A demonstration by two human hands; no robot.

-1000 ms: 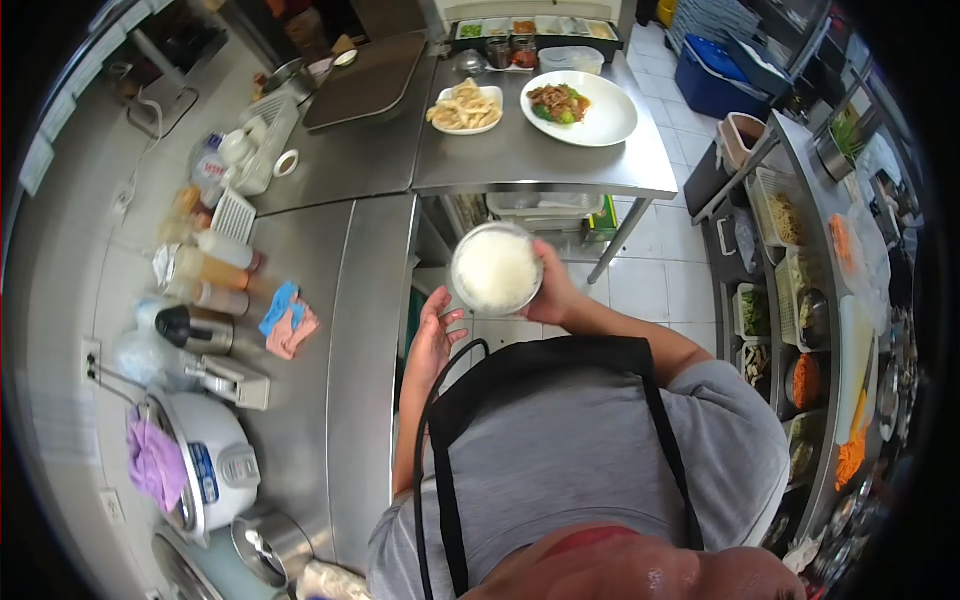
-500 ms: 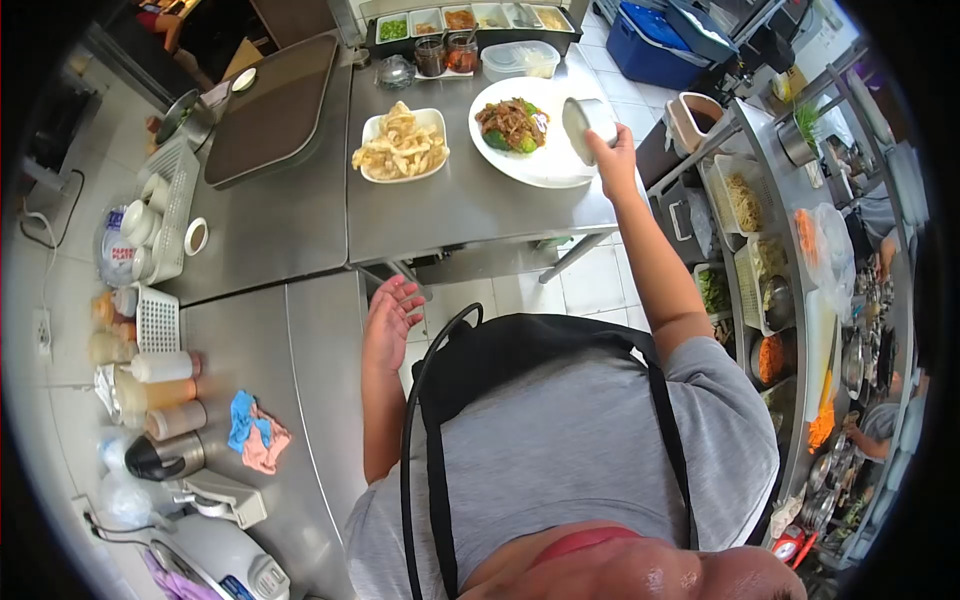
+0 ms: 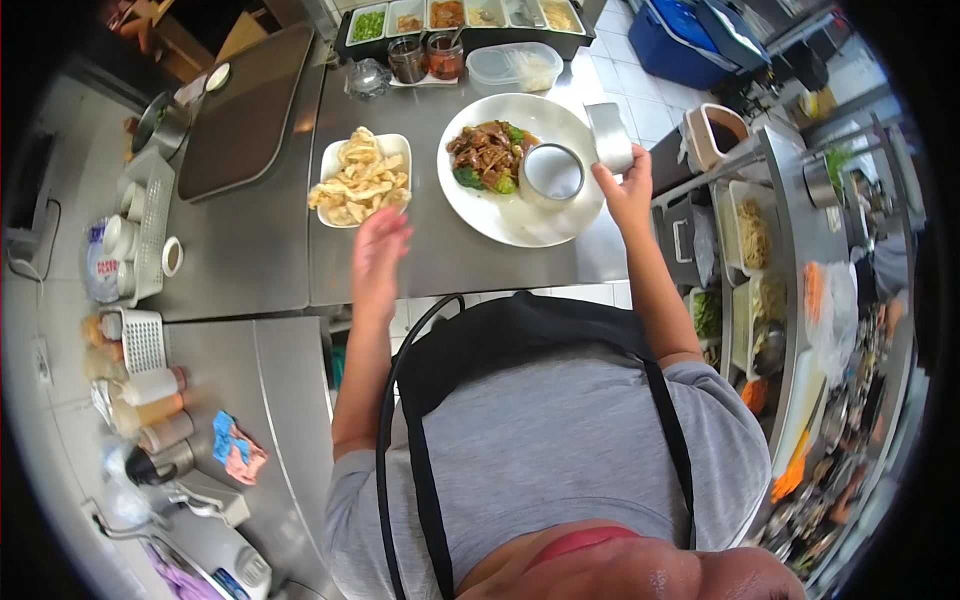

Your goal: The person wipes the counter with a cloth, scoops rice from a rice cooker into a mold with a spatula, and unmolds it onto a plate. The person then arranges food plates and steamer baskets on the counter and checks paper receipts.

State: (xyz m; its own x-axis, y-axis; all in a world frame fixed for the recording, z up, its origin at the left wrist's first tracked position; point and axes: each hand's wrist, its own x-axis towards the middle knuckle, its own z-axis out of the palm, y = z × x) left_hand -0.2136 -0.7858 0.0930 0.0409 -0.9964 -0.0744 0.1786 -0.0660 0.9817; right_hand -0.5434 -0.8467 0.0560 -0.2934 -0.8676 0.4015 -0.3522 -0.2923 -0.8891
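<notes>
A white round plate bears saucy brown stir-fried meat with broccoli on its left part. On its right part stands a round metal ring with a pale inside; I cannot tell whether it holds anything. My right hand grips a curved, shiny metal piece at the plate's right rim, thumb and fingers closed on its lower end. My left hand, slightly blurred, has its fingers outstretched and holds nothing. It is just below a white square bowl of pale fried crisps.
Behind the plate are a clear lidded tub, two sauce jars and a rack of topping trays. A brown tray lies left. Shelves with food baskets stand right. A cloth lies on the lower-left counter.
My left hand has risen from in front of the counter to beside the bowl. The metal ring now shows standing on the plate, while my right hand holds the metal piece at the rim.
</notes>
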